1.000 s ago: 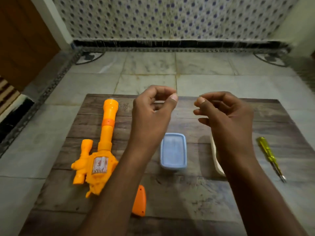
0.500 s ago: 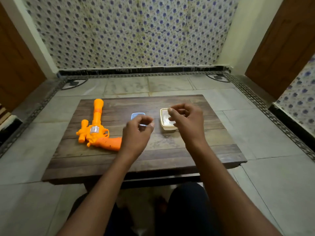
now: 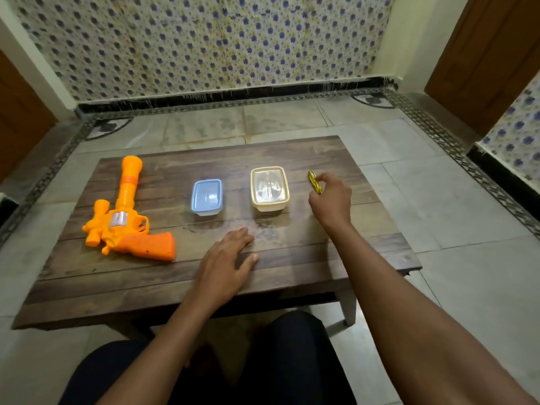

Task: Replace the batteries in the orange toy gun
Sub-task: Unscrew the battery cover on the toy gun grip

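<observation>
The orange toy gun (image 3: 125, 217) lies on its side at the left of the low wooden table (image 3: 292, 276), barrel pointing away from me. A small blue lidded box (image 3: 207, 197) and a cream lidded box (image 3: 269, 188) stand side by side mid-table. My right hand (image 3: 331, 200) is curled around the yellow-handled screwdriver (image 3: 314, 182) to the right of the cream box. My left hand (image 3: 226, 264) rests palm down on the table near the front edge, fingers spread, holding nothing.
The table stands on a tiled floor (image 3: 467, 217) with a patterned wall behind it. Wooden doors (image 3: 491, 54) flank both sides. My knees (image 3: 292, 361) in dark trousers sit under the table's near edge.
Both hands were raised together in front of me. Now the left hand has dropped flat onto the table and the right hand has reached right and closed on the screwdriver.
</observation>
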`<state>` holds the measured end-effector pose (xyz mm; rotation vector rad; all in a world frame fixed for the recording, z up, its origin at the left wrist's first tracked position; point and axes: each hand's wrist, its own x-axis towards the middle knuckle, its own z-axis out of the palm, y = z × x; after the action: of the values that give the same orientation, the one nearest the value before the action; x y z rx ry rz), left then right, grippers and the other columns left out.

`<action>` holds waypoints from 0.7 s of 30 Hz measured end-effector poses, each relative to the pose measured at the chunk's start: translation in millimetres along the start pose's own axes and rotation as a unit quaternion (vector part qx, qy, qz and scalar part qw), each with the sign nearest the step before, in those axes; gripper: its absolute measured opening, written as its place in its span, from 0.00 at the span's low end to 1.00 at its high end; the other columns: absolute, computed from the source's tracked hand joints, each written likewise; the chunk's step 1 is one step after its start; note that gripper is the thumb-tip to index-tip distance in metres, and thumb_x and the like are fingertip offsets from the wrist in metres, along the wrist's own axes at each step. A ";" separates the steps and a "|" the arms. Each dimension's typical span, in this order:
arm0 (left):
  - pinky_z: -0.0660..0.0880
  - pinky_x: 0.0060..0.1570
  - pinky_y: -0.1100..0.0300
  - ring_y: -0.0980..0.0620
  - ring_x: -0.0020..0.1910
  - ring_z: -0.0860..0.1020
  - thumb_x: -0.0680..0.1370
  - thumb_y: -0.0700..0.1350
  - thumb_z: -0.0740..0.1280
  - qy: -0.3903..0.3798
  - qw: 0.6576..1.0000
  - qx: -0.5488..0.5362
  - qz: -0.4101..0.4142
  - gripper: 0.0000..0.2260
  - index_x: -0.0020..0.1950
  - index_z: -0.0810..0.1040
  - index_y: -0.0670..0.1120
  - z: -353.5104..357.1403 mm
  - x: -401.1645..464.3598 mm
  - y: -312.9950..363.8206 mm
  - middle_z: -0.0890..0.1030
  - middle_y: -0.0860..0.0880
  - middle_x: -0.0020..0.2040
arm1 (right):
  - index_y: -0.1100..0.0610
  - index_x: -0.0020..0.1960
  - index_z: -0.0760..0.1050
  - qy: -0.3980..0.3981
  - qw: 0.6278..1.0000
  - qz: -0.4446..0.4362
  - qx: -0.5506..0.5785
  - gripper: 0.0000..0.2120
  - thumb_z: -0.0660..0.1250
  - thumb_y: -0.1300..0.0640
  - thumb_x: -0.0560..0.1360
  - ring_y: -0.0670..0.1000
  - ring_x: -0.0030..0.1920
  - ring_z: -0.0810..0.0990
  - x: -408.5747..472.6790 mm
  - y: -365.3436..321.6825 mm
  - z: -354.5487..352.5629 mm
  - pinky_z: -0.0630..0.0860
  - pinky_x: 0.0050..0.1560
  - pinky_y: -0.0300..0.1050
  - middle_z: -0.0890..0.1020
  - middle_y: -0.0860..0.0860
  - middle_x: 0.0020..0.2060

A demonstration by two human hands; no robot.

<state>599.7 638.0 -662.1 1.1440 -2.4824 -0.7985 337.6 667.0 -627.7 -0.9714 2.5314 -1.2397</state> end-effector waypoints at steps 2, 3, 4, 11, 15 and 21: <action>0.67 0.78 0.43 0.50 0.80 0.68 0.79 0.60 0.65 0.014 1.000 -0.006 0.004 0.26 0.74 0.79 0.51 6.0 1.6 -5.1 0.73 0.52 0.78 | 0.55 0.66 0.80 -0.015 0.999 -0.006 -0.032 0.19 0.68 0.61 0.75 0.62 0.62 0.77 16.6 12.1 10.3 0.76 0.64 0.54 0.79 0.60 0.60; 0.67 0.77 0.43 0.51 0.80 0.68 0.79 0.59 0.66 0.021 1.000 -0.009 0.004 0.25 0.73 0.79 0.51 7.7 1.9 -6.2 0.74 0.53 0.78 | 0.55 0.67 0.79 -0.022 0.998 -0.012 -0.056 0.19 0.69 0.60 0.77 0.62 0.63 0.76 21.5 17.1 14.0 0.75 0.64 0.54 0.78 0.60 0.60; 0.68 0.77 0.43 0.51 0.80 0.69 0.79 0.58 0.66 0.030 0.999 -0.010 0.007 0.24 0.73 0.80 0.51 8.9 1.6 -6.9 0.74 0.53 0.78 | 0.55 0.67 0.79 -0.024 0.996 -0.025 -0.084 0.18 0.69 0.59 0.77 0.62 0.63 0.75 24.5 22.6 17.4 0.75 0.64 0.54 0.78 0.59 0.60; 0.69 0.76 0.45 0.51 0.78 0.70 0.78 0.56 0.68 0.053 0.998 -0.016 0.001 0.22 0.71 0.81 0.51 14.2 -0.8 -4.2 0.75 0.54 0.77 | 0.61 0.58 0.75 0.005 0.991 -0.022 -0.131 0.13 0.64 0.68 0.74 0.63 0.60 0.74 33.4 24.8 18.8 0.73 0.56 0.52 0.77 0.61 0.56; 0.65 0.79 0.45 0.53 0.80 0.67 0.81 0.51 0.72 0.041 0.999 -0.016 -0.014 0.20 0.73 0.79 0.52 11.7 -3.5 1.4 0.73 0.56 0.78 | 0.65 0.56 0.75 -0.025 0.989 0.040 -0.143 0.09 0.64 0.66 0.76 0.67 0.61 0.75 32.4 20.2 8.1 0.69 0.51 0.50 0.78 0.65 0.58; 0.72 0.70 0.56 0.55 0.69 0.77 0.79 0.45 0.74 0.046 0.996 -0.060 -0.045 0.18 0.69 0.82 0.47 -6.0 -1.0 17.3 0.81 0.50 0.71 | 0.64 0.55 0.79 0.003 0.990 0.130 0.054 0.09 0.65 0.66 0.77 0.61 0.58 0.79 -6.7 2.1 -15.4 0.75 0.55 0.48 0.82 0.61 0.54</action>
<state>592.7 645.9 -647.0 1.2271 -2.2904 -0.8861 335.6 682.0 -620.3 -0.5920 2.4690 -1.2840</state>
